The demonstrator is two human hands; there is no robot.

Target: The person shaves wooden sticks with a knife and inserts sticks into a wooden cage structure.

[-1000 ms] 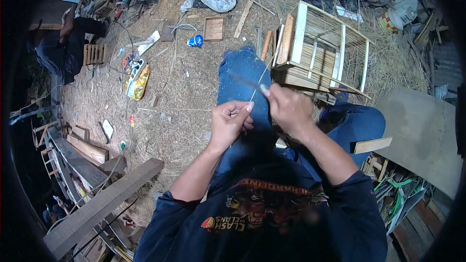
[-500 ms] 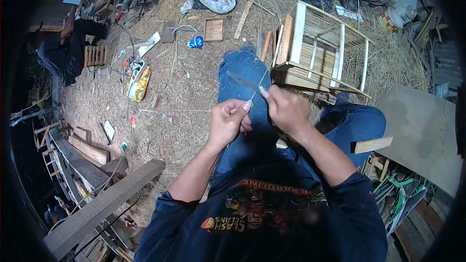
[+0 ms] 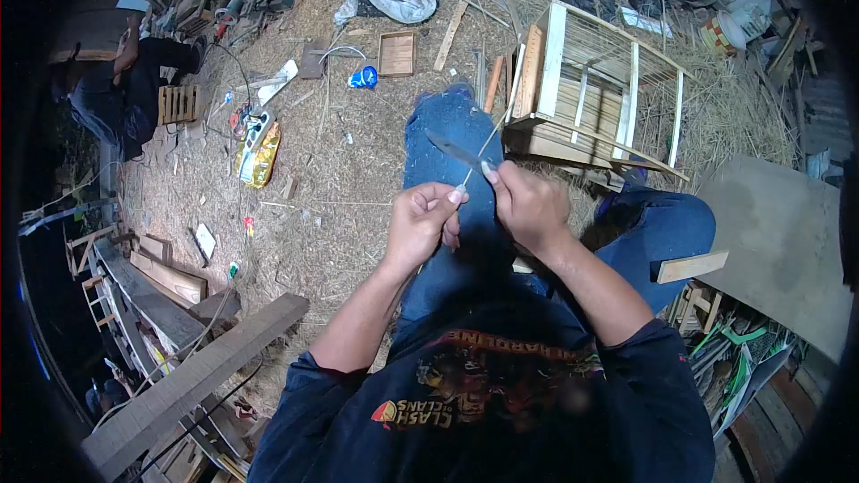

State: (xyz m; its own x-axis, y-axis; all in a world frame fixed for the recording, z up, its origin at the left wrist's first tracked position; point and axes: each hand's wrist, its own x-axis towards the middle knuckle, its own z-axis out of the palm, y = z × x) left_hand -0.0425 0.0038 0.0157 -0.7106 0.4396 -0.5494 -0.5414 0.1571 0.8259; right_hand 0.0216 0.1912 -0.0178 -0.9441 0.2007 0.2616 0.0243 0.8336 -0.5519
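Observation:
Above my outstretched leg, my left hand (image 3: 425, 224) pinches a thin pale stick (image 3: 489, 140) that slants up and to the right. My right hand (image 3: 531, 206) is wrapped round the handle of a knife (image 3: 455, 149). Its blade points up and left and crosses the stick just beyond my left fingertips. Near my right hand, to the upper right, a wooden frame cage with thin bars (image 3: 633, 94) lies on the straw-strewn ground.
A small wooden tray (image 3: 396, 55) and a blue packet (image 3: 363, 78) lie ahead. A yellow packet (image 3: 259, 156) is on the left. A thick beam (image 3: 206, 376) slants at lower left, and a flat board (image 3: 778, 246) is at right. Another person (image 3: 125, 94) sits at far left.
The knife blade has shifted slightly along the stick, close to my left fingertips. Both hands keep their grips, and the view has shifted very slightly.

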